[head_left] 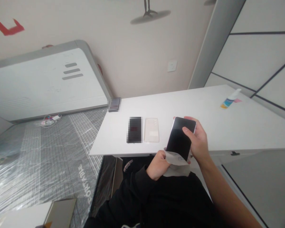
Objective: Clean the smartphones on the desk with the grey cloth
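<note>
A dark smartphone [178, 139] is tilted up over the table's front edge, its black screen facing me. My right hand [199, 139] grips its right side, with the thumb lying on the screen and fingers behind. A pale, thin cloth [177, 169] wraps the phone's lower end. My left hand [158, 166] is closed on this cloth at the lower left corner, its thumb on top. On the table, left of the held phone, lies a clear phone case [151, 130]. Beside the case is another dark phone-shaped item [134, 129], blurred by pixels.
A spray bottle [230, 99] with a blue and yellow label lies at the right of the white table [204, 104], with something pink beside it. A pixelated dark object [114, 104] sits at the back left corner. A whiteboard [47, 82] leans left; plastic sheeting [59, 152] covers the floor.
</note>
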A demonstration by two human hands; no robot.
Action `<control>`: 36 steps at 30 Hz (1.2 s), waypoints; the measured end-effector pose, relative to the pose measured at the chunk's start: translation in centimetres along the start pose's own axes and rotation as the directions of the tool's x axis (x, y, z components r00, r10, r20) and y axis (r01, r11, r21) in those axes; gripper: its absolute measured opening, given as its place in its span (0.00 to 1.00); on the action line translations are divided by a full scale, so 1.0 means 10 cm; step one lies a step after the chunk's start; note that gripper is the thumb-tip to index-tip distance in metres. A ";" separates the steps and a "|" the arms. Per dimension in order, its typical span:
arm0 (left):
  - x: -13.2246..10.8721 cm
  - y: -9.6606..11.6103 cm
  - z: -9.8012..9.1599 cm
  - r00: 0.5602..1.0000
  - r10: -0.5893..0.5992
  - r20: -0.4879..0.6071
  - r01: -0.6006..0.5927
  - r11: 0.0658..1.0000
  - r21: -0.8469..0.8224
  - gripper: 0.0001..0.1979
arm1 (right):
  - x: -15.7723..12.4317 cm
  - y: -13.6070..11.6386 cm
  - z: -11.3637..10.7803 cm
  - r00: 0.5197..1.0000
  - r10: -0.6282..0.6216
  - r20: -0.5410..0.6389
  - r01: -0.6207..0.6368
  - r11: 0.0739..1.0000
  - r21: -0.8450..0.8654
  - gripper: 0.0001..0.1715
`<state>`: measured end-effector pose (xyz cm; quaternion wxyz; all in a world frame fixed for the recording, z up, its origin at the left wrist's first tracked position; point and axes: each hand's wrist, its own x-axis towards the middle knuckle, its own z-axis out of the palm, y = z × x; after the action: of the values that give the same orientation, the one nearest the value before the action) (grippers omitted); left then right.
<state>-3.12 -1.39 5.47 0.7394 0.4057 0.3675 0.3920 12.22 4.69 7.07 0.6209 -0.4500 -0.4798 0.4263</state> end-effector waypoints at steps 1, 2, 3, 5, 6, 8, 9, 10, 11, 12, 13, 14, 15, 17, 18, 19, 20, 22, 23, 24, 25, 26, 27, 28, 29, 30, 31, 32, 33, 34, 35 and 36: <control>0.01 -0.01 0.00 1.000 0.010 -0.005 -0.010 1.000 -0.002 0.22 | 0.00 -0.01 0.00 1.000 0.004 0.008 -0.004 1.000 0.006 0.23; 0.01 -0.02 -0.01 1.000 0.016 -0.008 -0.016 1.000 -0.003 0.22 | 0.00 -0.01 0.01 1.000 0.003 0.017 -0.003 1.000 0.007 0.23; 0.02 -0.02 -0.01 1.000 0.020 -0.010 -0.020 1.000 -0.004 0.21 | 0.00 -0.02 0.01 1.000 0.000 0.026 0.000 1.000 0.004 0.23; 0.03 -0.03 -0.01 0.999 0.028 -0.015 -0.028 1.000 -0.006 0.21 | 0.00 -0.03 0.01 0.999 -0.004 0.045 0.004 1.000 -0.003 0.22; 0.03 -0.03 -0.01 0.999 0.031 -0.019 -0.032 0.999 -0.008 0.20 | 0.00 -0.03 0.01 0.999 -0.005 0.052 0.005 1.000 -0.003 0.22; 0.03 -0.03 0.00 0.999 0.035 -0.031 -0.035 0.999 -0.012 0.20 | 0.00 -0.02 0.00 0.998 -0.007 0.059 0.007 1.000 -0.002 0.23; 0.03 -0.03 0.00 0.999 0.036 -0.038 -0.037 0.999 -0.013 0.20 | 0.00 -0.02 0.00 0.998 -0.010 0.065 0.010 1.000 -0.004 0.23; 0.02 -0.03 0.01 0.998 0.038 -0.044 -0.038 0.999 -0.013 0.20 | 0.00 -0.02 0.00 0.997 -0.016 0.074 0.016 1.000 -0.006 0.22; 0.02 -0.02 0.01 0.998 0.040 -0.049 -0.041 0.999 -0.012 0.20 | 0.00 -0.01 0.00 0.996 -0.021 0.084 0.022 1.000 -0.008 0.22; 0.01 -0.02 0.01 0.998 0.043 -0.051 -0.043 0.999 -0.010 0.21 | 0.00 -0.01 -0.01 0.995 -0.025 0.097 0.026 1.000 -0.009 0.21; 0.01 -0.01 0.01 0.998 0.045 -0.052 -0.045 0.999 -0.007 0.21 | 0.00 -0.01 -0.01 0.993 -0.027 0.111 0.028 1.000 -0.010 0.21; 0.00 -0.01 0.01 0.998 0.047 -0.051 -0.048 0.999 -0.004 0.21 | 0.00 -0.02 -0.01 0.992 -0.025 0.124 0.026 1.000 -0.009 0.20; -0.01 0.00 0.01 0.998 0.049 -0.048 -0.049 0.999 -0.002 0.21 | 0.00 -0.03 -0.01 0.991 -0.019 0.135 0.020 1.000 -0.007 0.20; -0.02 0.00 0.01 0.998 0.050 -0.038 -0.050 0.999 -0.001 0.21 | 0.00 -0.04 0.00 0.987 -0.002 0.160 0.001 1.000 0.006 0.20; -0.02 0.00 0.01 0.998 0.050 -0.033 -0.050 0.999 -0.003 0.21 | 0.00 -0.05 0.01 0.985 0.006 0.170 -0.009 1.000 0.018 0.20; -0.02 -0.01 0.00 0.998 0.052 -0.028 -0.052 0.999 -0.005 0.21 | 0.00 -0.06 0.01 0.984 0.013 0.178 -0.019 0.999 0.034 0.20; -0.02 -0.01 0.00 0.998 0.053 -0.023 -0.053 0.999 -0.008 0.21 | 0.00 -0.07 0.01 0.983 0.020 0.184 -0.030 0.998 0.050 0.20; -0.01 -0.03 0.01 0.999 0.052 -0.011 -0.052 0.998 -0.016 0.21 | 0.00 -0.07 0.01 0.981 0.033 0.190 -0.047 0.996 0.071 0.19; 0.00 -0.04 0.01 0.999 0.054 -0.009 -0.054 0.998 -0.023 0.22 | 0.00 -0.07 0.00 0.980 0.042 0.196 -0.057 0.996 0.075 0.19; 0.01 -0.04 0.01 0.998 0.059 -0.013 -0.059 0.998 -0.031 0.22 | 0.00 -0.07 -0.01 0.976 0.055 0.212 -0.072 0.995 0.072 0.19; 0.03 -0.05 0.01 0.997 0.068 -0.024 -0.069 0.997 -0.040 0.22 | 0.00 -0.07 -0.02 0.968 0.073 0.239 -0.090 0.994 0.062 0.20; 0.04 -0.05 0.01 0.996 0.082 -0.041 -0.084 0.995 -0.049 0.22 | -0.01 -0.07 -0.03 0.955 0.094 0.281 -0.110 0.993 0.043 0.20; 0.05 -0.04 0.01 0.993 0.099 -0.063 -0.103 0.993 -0.056 0.22 | -0.03 -0.07 -0.04 0.936 0.115 0.332 -0.127 0.992 0.014 0.20; 0.06 -0.04 0.00 0.989 0.116 -0.087 -0.121 0.991 -0.061 0.22 | -0.04 -0.07 -0.04 0.913 0.131 0.386 -0.132 0.991 -0.023 0.21; 0.07 -0.03 0.00 0.986 0.129 -0.108 -0.137 0.989 -0.063 0.22 | -0.06 -0.07 -0.03 0.890 0.136 0.434 -0.121 0.991 -0.062 0.21; 0.08 -0.02 -0.01 0.982 0.139 -0.130 -0.148 0.987 -0.064 0.22 | -0.08 -0.07 -0.02 0.872 0.129 0.472 -0.096 0.991 -0.093 0.20; 0.08 -0.01 -0.02 0.978 0.148 -0.150 -0.158 0.985 -0.062 0.22 | -0.10 -0.07 0.00 0.857 0.112 0.503 -0.063 0.991 -0.115 0.19; 0.08 -0.01 -0.03 0.973 0.156 -0.171 -0.168 0.984 -0.059 0.21 | -0.12 -0.07 0.02 0.845 0.090 0.528 -0.027 0.992 -0.125 0.18; 0.08 -0.01 -0.05 0.968 0.164 -0.191 -0.177 0.983 -0.055 0.21 | -0.13 -0.06 0.04 0.833 0.066 0.549 0.003 0.992 -0.124 0.17; 0.08 -0.02 -0.06 0.963 0.171 -0.208 -0.185 0.981 -0.051 0.21 | -0.14 -0.06 0.05 0.820 0.046 0.570 0.027 0.993 -0.118 0.17; 0.08 -0.03 -0.08 0.958 0.178 -0.224 -0.193 0.980 -0.049 0.21 | -0.15 -0.05 0.06 0.808 0.030 0.589 0.044 0.993 -0.111 0.16; 0.09 -0.05 -0.09 0.953 0.184 -0.240 -0.201 0.978 -0.047 0.21 | -0.16 -0.05 0.07 0.796 0.017 0.605 0.060 0.992 -0.107 0.15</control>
<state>-3.36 -0.49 4.48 0.6630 0.3639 0.3968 0.5201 11.32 3.14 7.30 0.4119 -0.3217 -0.6825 0.5109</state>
